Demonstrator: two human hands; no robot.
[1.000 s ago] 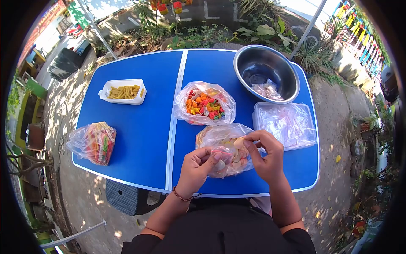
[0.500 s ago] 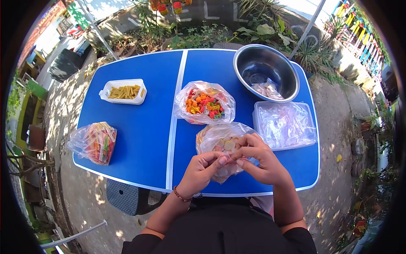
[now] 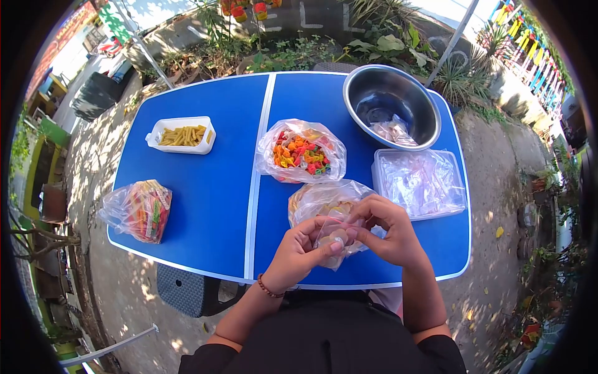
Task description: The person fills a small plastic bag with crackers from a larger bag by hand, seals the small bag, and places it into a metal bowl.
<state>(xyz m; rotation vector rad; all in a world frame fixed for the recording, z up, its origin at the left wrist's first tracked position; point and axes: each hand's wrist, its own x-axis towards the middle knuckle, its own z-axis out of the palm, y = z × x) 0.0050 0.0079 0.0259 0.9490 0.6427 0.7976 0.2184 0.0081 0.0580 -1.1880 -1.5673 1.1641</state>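
Between my two hands is a small clear plastic bag [image 3: 328, 260] with pale round discs inside. My left hand [image 3: 303, 248] grips its left side, thumb in front and fingers behind. At its upper right, the bent fingers of my right hand [image 3: 389, 232] pinch the film. Just beyond my fingers a larger clear plastic bag [image 3: 311, 196], also with flat round discs in it, lies on the blue table and is partly hidden. Farther back stands an open plastic bag of orange, red and green pieces [image 3: 301, 153].
To the right are a clear box of plastic bags [image 3: 420, 184] and a metal basin [image 3: 392, 81] with small packets inside. On the left half of the blue table [image 3: 208, 206] stand a white tub of yellowish sticks [image 3: 180, 135] and a bag of colourful wrapped sticks [image 3: 146, 212].
My fingertips, close together at the bag before, have moved apart a little. The left thumb now lies lower across the front, and more of the small bag and its discs shows.
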